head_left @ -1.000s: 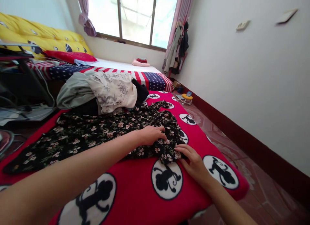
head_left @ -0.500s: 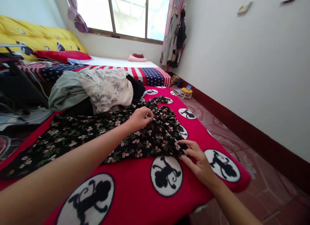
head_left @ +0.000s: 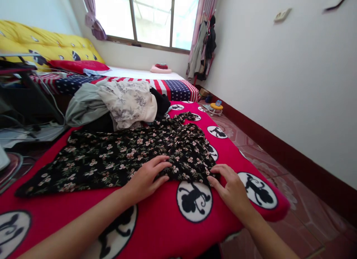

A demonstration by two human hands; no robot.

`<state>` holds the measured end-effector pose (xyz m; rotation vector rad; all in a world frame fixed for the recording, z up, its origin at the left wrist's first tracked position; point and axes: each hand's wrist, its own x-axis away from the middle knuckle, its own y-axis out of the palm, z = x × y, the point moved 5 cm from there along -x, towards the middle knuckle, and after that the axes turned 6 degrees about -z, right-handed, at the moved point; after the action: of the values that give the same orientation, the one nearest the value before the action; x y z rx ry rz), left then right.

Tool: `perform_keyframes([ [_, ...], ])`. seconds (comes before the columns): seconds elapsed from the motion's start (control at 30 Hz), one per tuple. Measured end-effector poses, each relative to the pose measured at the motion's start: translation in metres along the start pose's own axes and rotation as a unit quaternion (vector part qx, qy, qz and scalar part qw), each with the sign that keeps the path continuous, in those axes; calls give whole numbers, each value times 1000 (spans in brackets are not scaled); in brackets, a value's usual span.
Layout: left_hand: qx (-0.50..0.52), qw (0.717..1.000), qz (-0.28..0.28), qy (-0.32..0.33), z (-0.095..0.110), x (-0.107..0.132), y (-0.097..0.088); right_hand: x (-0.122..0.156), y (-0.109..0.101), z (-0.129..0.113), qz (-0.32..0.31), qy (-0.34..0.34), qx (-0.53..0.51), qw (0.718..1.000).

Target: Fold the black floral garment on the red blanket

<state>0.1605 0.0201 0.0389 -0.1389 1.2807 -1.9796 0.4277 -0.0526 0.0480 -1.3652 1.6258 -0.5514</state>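
Observation:
A black dress-like garment (head_left: 117, 158) with a pink and white flower print lies spread on a red blanket (head_left: 173, 218) with monkey circles. My left hand (head_left: 147, 177) rests at its near edge, fingers apart and touching the cloth, thumb stretched along the edge. At the near right corner of the garment is my right hand (head_left: 230, 186). Its fingertips touch the cloth, and a gap shows between thumb and forefinger. A narrow gathered piece of the garment extends at the far side, close to a heap of other clothes.
Behind the garment lies a heap with a cream floral cloth (head_left: 131, 102) and a grey-green cloth (head_left: 86, 106). A dark stand (head_left: 36, 99) with cables is at left. Farther back is a bed with a stars-and-stripes cover (head_left: 178, 88). A small yellow stool (head_left: 216, 106) stands on the tiled floor.
My left hand has let go of the pinched cloth mid-garment and come down to the near edge, its fingers now spread. The garment lies flatter there. My right hand stays at the corner.

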Motion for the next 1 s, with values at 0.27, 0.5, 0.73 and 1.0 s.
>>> perform_keyframes([
  [0.27, 20, 998, -59, -22, 12, 91, -15, -4, -5, 24, 25, -39, 138, 989],
  [0.5, -16, 967, 141, -213, -41, 149, -94, -19, 15, -5, 70, -160, 65, 982],
  [0.73, -167, 843, 260, -440, -118, 225, -159, -23, 74, -81, -21, -220, -25, 975],
  [1.0, -363, 768, 189, -493, -93, 234, -152, -19, 110, -100, -27, -254, -11, 967],
])
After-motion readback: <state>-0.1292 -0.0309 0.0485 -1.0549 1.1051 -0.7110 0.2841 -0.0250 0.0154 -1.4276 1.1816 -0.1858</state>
